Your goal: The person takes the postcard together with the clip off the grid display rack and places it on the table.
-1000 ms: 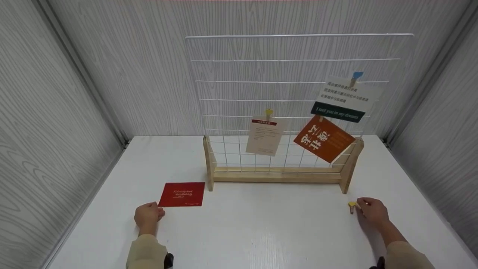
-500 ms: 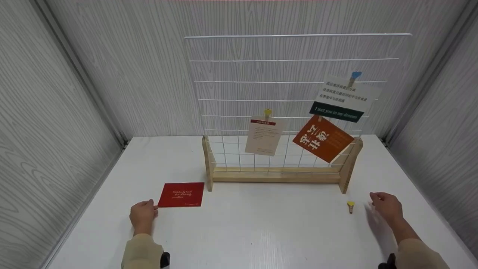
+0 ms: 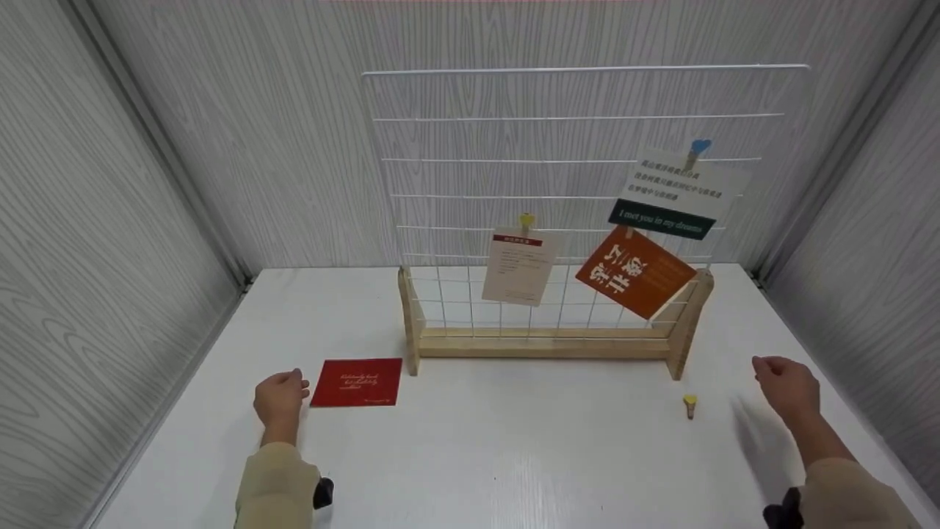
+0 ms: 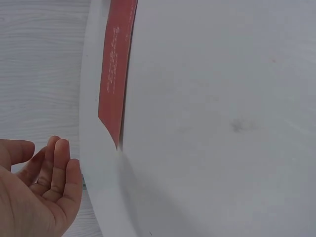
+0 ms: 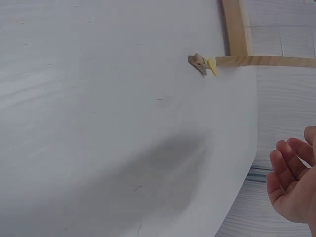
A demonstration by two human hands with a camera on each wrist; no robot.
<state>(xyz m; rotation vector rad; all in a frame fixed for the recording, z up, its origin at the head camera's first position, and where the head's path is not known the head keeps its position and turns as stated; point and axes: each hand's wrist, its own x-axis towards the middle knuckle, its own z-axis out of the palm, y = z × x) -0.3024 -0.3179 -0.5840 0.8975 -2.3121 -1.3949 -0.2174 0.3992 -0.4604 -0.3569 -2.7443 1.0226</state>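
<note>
My left hand point(image 3: 279, 400) hovers just left of a red card point(image 3: 357, 383) with pale script that lies flat on the white table. In the left wrist view its fingers point(image 4: 59, 170) are loosely bent and hold nothing. Over the table's right side, my right hand point(image 3: 788, 389) is raised, apart from everything. Loosely curled fingers point(image 5: 285, 168) with nothing between them show in the right wrist view. A small wooden clothespin point(image 3: 689, 407) with a yellow top lies on the table, left of the right hand.
A white wire grid rack with a wooden base point(image 3: 543, 348) stands at the back. Clipped to it are a cream card point(image 3: 518, 270), an orange card point(image 3: 636, 272) and a white-and-green card point(image 3: 668, 195). Grey wood-grain panels point(image 3: 110, 220) enclose the table point(image 3: 514, 441).
My right hand has let go of the yellow-topped clothespin and moved right and up, away from it. The left hand has drawn slightly left and up from the red card's edge.
</note>
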